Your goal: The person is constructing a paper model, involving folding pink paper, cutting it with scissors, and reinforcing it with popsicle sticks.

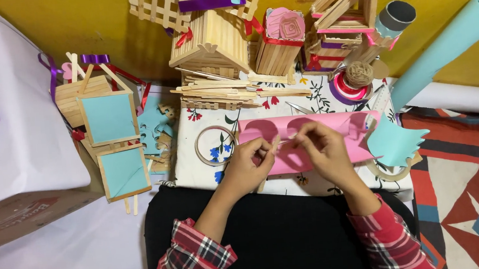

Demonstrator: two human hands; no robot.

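Over pink paper point(308, 127), both hands pinch one thin stick point(282, 142).

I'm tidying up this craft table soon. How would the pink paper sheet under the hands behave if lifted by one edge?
The pink paper sheet is thin with holes cut out, so it would probably flop and might tear there. It looks light. The left hand and right hand rest over it.

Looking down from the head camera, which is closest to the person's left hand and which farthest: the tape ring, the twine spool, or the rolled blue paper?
From the left hand:
1. Tape ring, just to its left on the floral cloth.
2. Twine spool, up and to the right, past the pink paper.
3. Rolled blue paper, far right against the yellow wall.
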